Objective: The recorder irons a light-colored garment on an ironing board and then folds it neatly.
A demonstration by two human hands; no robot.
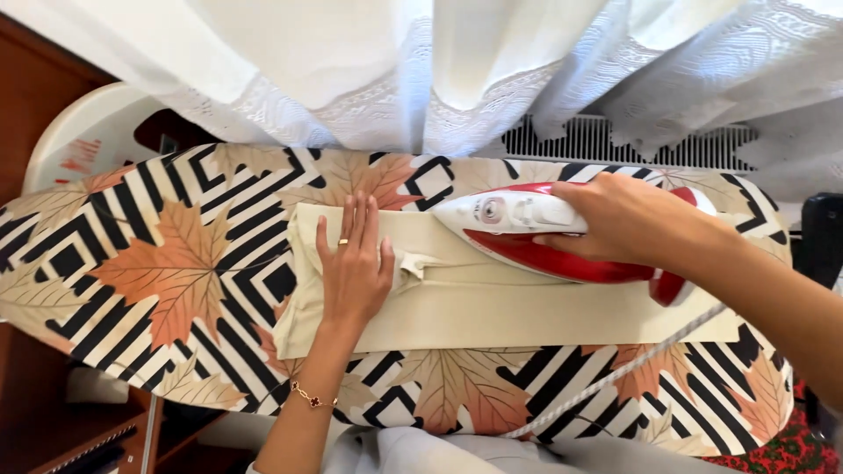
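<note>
Bare forearms, gold ring (342, 241), gold bracelet (308, 397) with perhaps red charm

White lace-edged curtains (457, 79) hanging along the top, over a ribbed white radiator (615, 140). Round white plastic piece (83, 140) with red print at upper left, beside brown wooden furniture (35, 83). Red patterned carpet (786, 452) at lower right. Dark object (821, 237) at the right edge, too cropped to tell. Pale grey cloth (421, 452) bunched along the bottom.
</note>
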